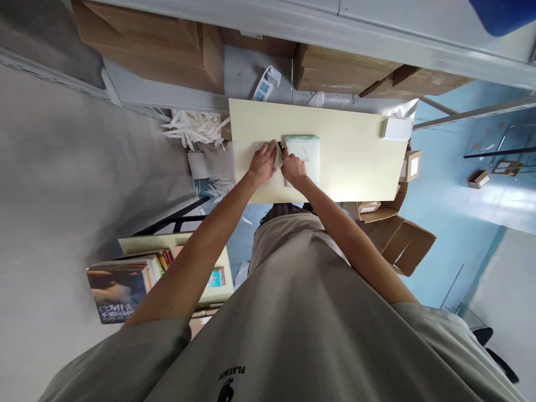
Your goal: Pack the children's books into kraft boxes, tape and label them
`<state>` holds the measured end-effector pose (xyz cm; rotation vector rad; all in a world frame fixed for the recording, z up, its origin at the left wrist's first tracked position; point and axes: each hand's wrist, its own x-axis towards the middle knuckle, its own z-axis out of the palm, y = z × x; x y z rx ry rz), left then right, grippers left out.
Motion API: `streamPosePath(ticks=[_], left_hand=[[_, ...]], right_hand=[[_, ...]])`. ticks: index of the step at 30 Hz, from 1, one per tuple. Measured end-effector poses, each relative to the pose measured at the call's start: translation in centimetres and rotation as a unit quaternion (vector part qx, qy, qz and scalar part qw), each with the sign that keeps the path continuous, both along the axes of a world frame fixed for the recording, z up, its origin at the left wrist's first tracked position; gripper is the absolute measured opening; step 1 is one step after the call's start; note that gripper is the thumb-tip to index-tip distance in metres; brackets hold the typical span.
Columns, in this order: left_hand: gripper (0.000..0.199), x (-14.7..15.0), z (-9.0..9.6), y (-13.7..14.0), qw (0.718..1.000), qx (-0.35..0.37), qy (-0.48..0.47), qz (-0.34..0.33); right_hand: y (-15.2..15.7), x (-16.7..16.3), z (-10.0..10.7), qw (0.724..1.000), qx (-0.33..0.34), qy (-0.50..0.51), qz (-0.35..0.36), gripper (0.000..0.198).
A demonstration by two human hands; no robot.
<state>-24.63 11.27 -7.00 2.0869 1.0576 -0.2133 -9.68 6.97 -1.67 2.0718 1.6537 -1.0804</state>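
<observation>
A white book or pad of paper [309, 153] with a green-tinted far edge lies on the cream tabletop [352, 167]. My right hand [295, 169] is over its left side, fingers closed round a black-and-yellow utility knife [281, 148]. The knife's far end points up and left, close to my other hand. My left hand [263, 161] lies on the tabletop just left of the knife, palm down with the fingers stretched forward. Whatever may be under its palm is hidden.
Cardboard boxes [343, 70] and a white power strip [263, 86] stand on the shelf beyond the table. At the table's right end lies a white box [396, 129]. White paper strips [195, 128] are heaped at left. Books [125, 285] sit on a lower-left surface.
</observation>
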Motion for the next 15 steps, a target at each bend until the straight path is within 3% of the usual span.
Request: streamPosePath(ticks=[8,15], left_hand=[[0.096,-0.2,-0.6,-0.1,1.0,0.024,0.001,-0.015],[0.099,0.0,-1.0,-0.2,1.0,0.02,0.001,-0.008]], right_hand=[[-2.5,-0.1,1.7,0.998,-0.031,-0.01,0.045,0.087],[-6.3,-0.8,4.5,0.986,-0.09,-0.037,0.135,0.077]])
